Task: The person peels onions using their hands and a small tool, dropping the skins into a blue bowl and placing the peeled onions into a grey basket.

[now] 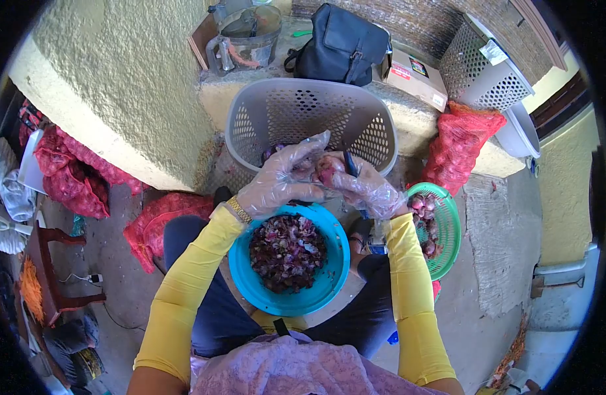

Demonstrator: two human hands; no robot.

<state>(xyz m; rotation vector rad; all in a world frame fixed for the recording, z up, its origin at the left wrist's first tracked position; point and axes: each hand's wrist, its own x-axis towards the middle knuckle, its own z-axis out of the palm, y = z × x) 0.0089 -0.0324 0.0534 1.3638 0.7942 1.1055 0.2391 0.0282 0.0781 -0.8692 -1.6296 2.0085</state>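
Note:
Both my hands wear clear plastic gloves and meet above a blue basin (237,263). My left hand (276,181) has its fingers curled around one side of a reddish onion (330,168). Closed around a dark-handled knife (349,163), my right hand (372,189) also touches the onion from the other side. The knife's blade is hidden from me. Dark purple onion peelings (288,253) fill the middle of the basin between my knees. Just beyond my hands stands a large grey perforated basket (309,99), with a few onions low inside it.
A green basket (451,230) of onions stands at the right, beside a red mesh sack (461,148). More red sacks (69,171) lie at left. A black bag (342,46), a cardboard box (415,76) and a clear bucket (260,33) sit on the ledge.

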